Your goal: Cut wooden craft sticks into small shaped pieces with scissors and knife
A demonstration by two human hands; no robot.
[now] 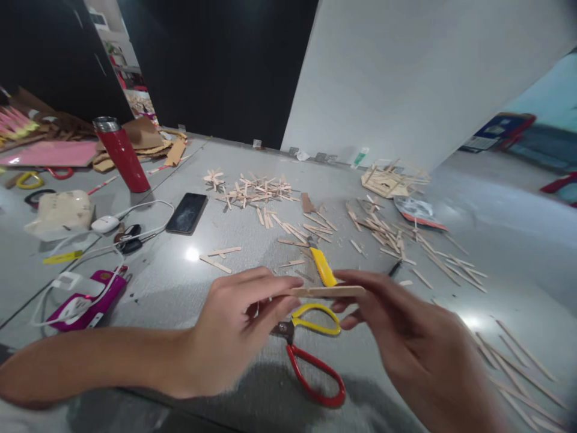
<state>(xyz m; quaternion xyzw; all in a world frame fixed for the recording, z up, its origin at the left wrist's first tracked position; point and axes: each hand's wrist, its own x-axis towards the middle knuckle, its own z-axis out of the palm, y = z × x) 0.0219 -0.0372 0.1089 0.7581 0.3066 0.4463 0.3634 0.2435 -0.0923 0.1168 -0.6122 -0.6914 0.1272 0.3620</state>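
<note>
The left hand (238,331) pinches one end of a pale, flat wooden stick (336,291) between thumb and fingertips, while the right hand (419,346) closes its fingers on the other end; gripping both ends probably steadies it and leaves the middle exposed. It is held above scissors with one yellow and one red handle (291,332), which lie on the grey surface (157,294), seemingly kept within reach, like the yellow-handled cutter (321,261) just beyond. Loose wooden pieces (259,191) lie farther off, perhaps pushed back for working room
</note>
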